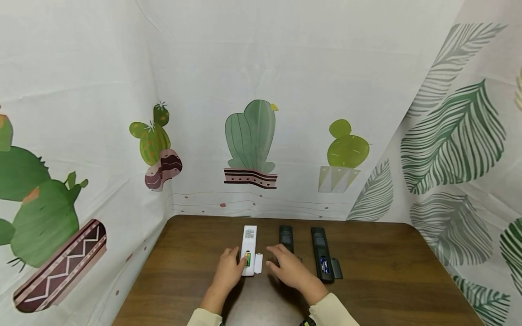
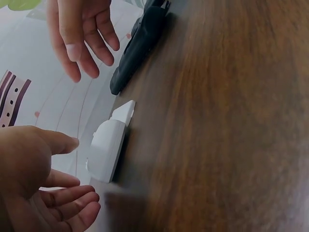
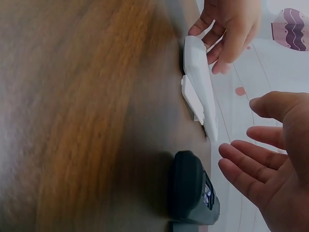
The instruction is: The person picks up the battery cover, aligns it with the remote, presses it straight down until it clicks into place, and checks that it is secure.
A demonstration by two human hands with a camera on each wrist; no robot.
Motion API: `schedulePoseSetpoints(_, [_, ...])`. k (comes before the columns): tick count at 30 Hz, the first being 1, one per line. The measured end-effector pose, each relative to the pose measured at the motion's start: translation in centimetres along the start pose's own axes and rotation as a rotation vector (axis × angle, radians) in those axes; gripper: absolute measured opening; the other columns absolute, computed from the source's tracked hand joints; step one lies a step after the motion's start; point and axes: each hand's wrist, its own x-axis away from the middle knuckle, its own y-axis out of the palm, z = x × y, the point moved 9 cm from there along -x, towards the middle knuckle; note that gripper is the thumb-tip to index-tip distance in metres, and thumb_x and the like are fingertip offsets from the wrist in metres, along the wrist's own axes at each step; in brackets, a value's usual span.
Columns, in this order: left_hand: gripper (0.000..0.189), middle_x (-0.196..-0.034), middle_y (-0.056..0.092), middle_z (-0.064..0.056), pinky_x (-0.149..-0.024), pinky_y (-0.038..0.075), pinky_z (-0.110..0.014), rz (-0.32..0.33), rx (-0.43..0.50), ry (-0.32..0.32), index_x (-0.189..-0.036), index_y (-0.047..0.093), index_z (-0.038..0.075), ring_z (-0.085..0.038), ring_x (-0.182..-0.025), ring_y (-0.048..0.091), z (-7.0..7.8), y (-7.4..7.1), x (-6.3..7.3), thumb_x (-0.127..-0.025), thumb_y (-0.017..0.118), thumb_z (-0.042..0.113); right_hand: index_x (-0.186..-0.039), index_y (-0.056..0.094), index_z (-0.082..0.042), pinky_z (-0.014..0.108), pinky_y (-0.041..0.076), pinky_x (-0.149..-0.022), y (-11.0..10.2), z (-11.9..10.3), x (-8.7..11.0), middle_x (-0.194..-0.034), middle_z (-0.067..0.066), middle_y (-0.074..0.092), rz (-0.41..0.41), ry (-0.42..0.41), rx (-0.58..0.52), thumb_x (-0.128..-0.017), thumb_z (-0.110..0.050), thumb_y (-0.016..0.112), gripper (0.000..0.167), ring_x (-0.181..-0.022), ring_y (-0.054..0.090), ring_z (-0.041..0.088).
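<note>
A white remote control lies face down on the table with its battery bay uncovered and green-and-yellow batteries inside. Its white battery cover rests along its right side. My left hand is at the remote's left side, fingers loosely bent and thumb by the battery bay; it grips nothing, and whether it touches the remote I cannot tell. To the right of the cover hovers my right hand, fingers spread and holding nothing. It partly hides a black remote control behind it.
Farther right lies a second black remote control with blue batteries showing and its black cover alongside. All sit on a brown wooden table. White cloth with printed cacti hangs behind and at the sides.
</note>
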Motion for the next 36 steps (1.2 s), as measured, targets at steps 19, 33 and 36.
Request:
schedulePoseSetpoints(19, [0.039,-0.104,0.063,-0.021,-0.085,0.055,-0.052,0.027,-0.041,-0.02,-0.111,0.07,-0.01,-0.037,-0.096,0.063,0.0,0.1,0.3,-0.091,0.072,0.023,-0.14,0.055,0.003,0.02,0.05,-0.065,2.1,-1.2,-0.8,-0.117,0.012,0.064,-0.059,-0.031,-0.032,-0.098,-0.023,0.065,0.05,-0.078,0.057,0.001])
schedulePoseSetpoints(33, [0.035,-0.099,0.06,-0.018,-0.081,0.054,-0.05,0.036,-0.08,-0.015,-0.107,0.071,-0.009,-0.034,-0.091,0.061,0.0,0.5,0.1,-0.088,0.074,0.02,-0.13,0.062,0.005,0.026,0.05,-0.069,3.1,-1.6,-1.1,-0.101,0.009,0.065,-0.006,-0.002,0.028,-0.093,-0.02,0.071,0.046,-0.081,0.054,0.007])
schedulePoseSetpoints(36, [0.034,-0.098,0.06,-0.017,-0.08,0.054,-0.049,0.048,-0.082,-0.013,-0.105,0.072,-0.008,-0.033,-0.09,0.061,0.0,0.6,0.1,-0.088,0.073,0.021,-0.124,0.064,0.006,0.027,0.048,-0.066,3.0,-1.6,-1.3,-0.095,0.007,0.064,0.023,0.025,0.016,-0.091,-0.017,0.072,0.041,-0.077,0.053,0.008])
